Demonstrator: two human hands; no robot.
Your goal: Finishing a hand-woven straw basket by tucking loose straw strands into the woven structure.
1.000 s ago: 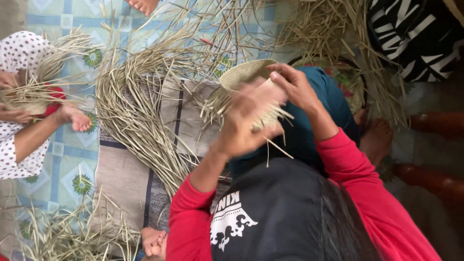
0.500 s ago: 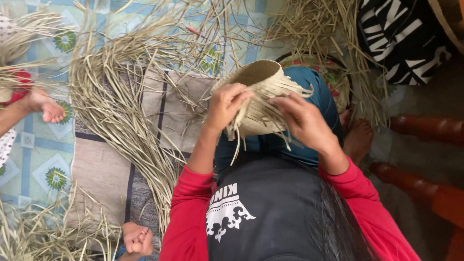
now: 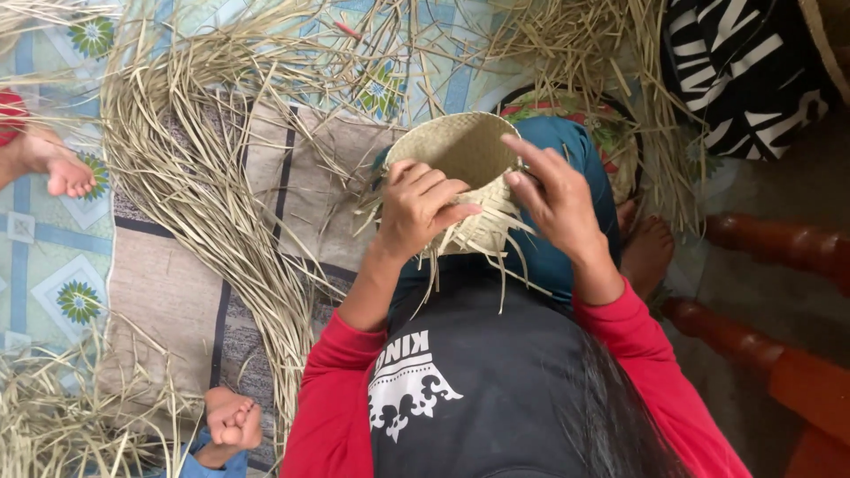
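I see the patterned floor mat (image 3: 177, 292) under everything, with a broad sheaf of loose dry strips (image 3: 204, 204) fanned across it from nine o'clock up to twelve. At centre, in my lap, sits the half-woven basket (image 3: 460, 168), mouth turned toward twelve o'clock, unwoven ends trailing out of its bottom toward six.

My left hand (image 3: 423, 205) wraps the basket's wall at its nine o'clock side, fingers curled shut on the weave. My right hand (image 3: 556, 196) rests at the three o'clock rim, fingers extended and mostly spread, pinching nothing that I can make out.

The risk I judge: those free strip ends (image 3: 482, 243) are dry and thin; a sharp bend could crack one, or slack tension could let the last rows loosen. A small fist (image 3: 232, 420) at seven o'clock and a bare foot (image 3: 66, 175) at nine could snag the sheaf.
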